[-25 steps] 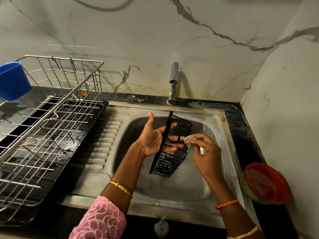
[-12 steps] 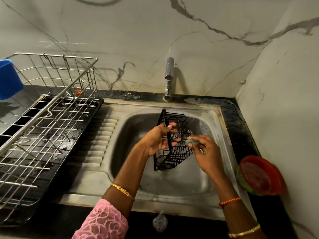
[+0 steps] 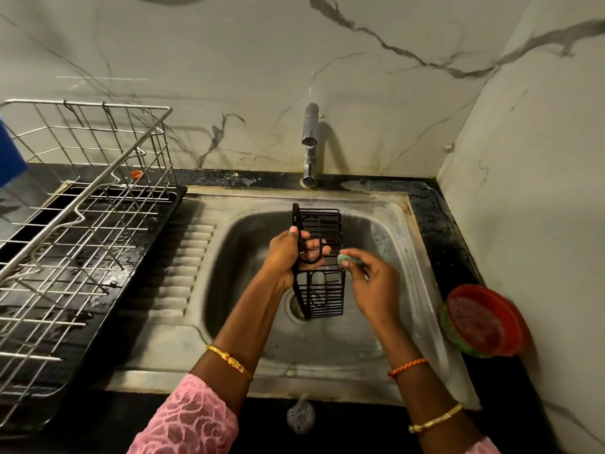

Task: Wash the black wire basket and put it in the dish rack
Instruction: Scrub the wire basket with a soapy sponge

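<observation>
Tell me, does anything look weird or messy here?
Nothing is spilled or broken. The counter edge behind the sink looks stained and worn near the tap. The red and green container leans tilted against the right wall.

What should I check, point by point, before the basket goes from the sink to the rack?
1. Hold on basket: ok. The left hand grips the black wire basket round its frame, over the sink.
2. Scrubber at work: ok. The right hand pinches a small green scrubber against the basket's side.
3. Rinsing: not ok. No water shows at the tap.
4. Basket clean: cannot tell; the wires are too thin and dark.
5. Space in dish rack: ok. The visible part holds nothing.
6. Right hand free to help carry: not ok; it holds the scrubber.
</observation>
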